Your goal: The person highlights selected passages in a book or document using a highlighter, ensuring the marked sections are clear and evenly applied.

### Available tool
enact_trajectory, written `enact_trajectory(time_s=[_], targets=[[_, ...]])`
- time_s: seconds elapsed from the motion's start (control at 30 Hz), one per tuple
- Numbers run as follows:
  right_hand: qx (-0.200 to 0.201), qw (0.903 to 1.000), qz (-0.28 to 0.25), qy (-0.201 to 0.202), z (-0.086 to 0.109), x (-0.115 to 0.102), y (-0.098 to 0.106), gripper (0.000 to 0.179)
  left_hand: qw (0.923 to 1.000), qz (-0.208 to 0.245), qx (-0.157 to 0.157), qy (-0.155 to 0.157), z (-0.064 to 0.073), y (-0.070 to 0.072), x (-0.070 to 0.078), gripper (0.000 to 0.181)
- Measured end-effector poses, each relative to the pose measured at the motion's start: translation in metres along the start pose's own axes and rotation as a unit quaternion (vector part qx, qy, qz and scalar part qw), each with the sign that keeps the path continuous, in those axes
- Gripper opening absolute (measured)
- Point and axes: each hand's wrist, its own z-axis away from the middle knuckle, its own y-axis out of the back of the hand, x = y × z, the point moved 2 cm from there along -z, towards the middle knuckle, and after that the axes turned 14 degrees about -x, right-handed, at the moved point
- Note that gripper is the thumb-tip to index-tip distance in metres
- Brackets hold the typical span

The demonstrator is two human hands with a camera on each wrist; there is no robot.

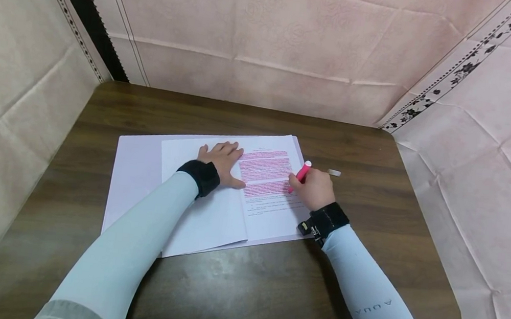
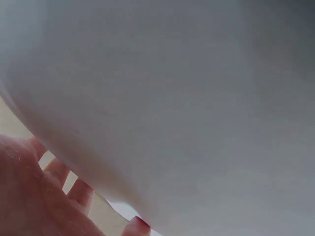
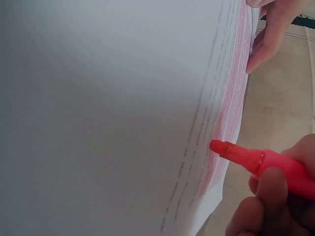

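Observation:
My right hand [image 1: 316, 190] grips a pink highlighter [image 1: 303, 171], its tip down at the right end of a text line. Many lines of the printed page [image 1: 272, 223] are coloured pink; a few lower lines stay plain black on white. In the right wrist view the highlighter's chisel tip [image 3: 215, 146] meets the page edge-on. My left hand [image 1: 223, 162] lies flat with spread fingers on the left white page [image 1: 208, 221], its thumb reaching the fold. In the left wrist view, pale paper fills most of the picture above that palm [image 2: 34, 196].
A pale lilac folder or sheet [image 1: 131, 178] lies under the pages. Beyond my right hand, a small whitish cap [image 1: 335, 173] rests on the brown wooden table [image 1: 233, 291]. Patterned pinkish cloth [image 1: 294, 40] hangs behind and on both sides.

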Motion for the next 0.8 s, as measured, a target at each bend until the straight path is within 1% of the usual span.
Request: enact_trajectory(time_s=[0.13, 0.23, 0.37, 0.4, 0.47, 0.57, 0.67, 0.73, 0.8], targets=[[0.013, 0.9996, 0.016, 0.021, 0.007, 0.005, 0.004, 0.046, 1.0000, 0.002, 0.000, -0.002, 0.001, 0.000, 0.002, 0.115], [0.046, 0.9979, 0.019, 0.040, 0.014, 0.012, 0.014, 0.044, 1.0000, 0.000, -0.001, -0.005, 0.001, 0.001, 0.003, 0.115], [0.104, 0.9895, 0.037, 0.094, 0.019, 0.029, 0.033, 0.029, 1.0000, -0.001, 0.001, -0.009, -0.002, 0.000, 0.003, 0.115], [0.112, 0.9868, 0.046, 0.108, 0.020, 0.034, 0.037, 0.026, 1.0000, 0.000, 0.000, -0.009, -0.002, 0.000, 0.003, 0.115], [0.120, 0.9812, 0.077, 0.130, 0.022, 0.045, 0.046, 0.027, 1.0000, 0.000, -0.003, -0.009, -0.004, -0.001, 0.001, 0.116], [0.108, 0.9721, 0.146, 0.149, 0.023, 0.062, 0.055, 0.038, 0.9999, 0.000, -0.006, -0.011, -0.007, -0.002, -0.001, 0.118], [0.090, 0.9591, 0.213, 0.163, 0.023, 0.075, 0.061, 0.049, 0.9998, -0.003, -0.005, -0.016, -0.009, -0.003, -0.005, 0.118], [0.078, 0.9512, 0.245, 0.170, 0.021, 0.080, 0.063, 0.054, 0.9998, -0.007, -0.002, -0.019, -0.010, -0.004, -0.007, 0.118], [0.060, 0.9465, 0.266, 0.172, 0.017, 0.083, 0.062, 0.055, 0.9998, -0.006, 0.000, -0.019, -0.011, -0.005, -0.010, 0.118]])
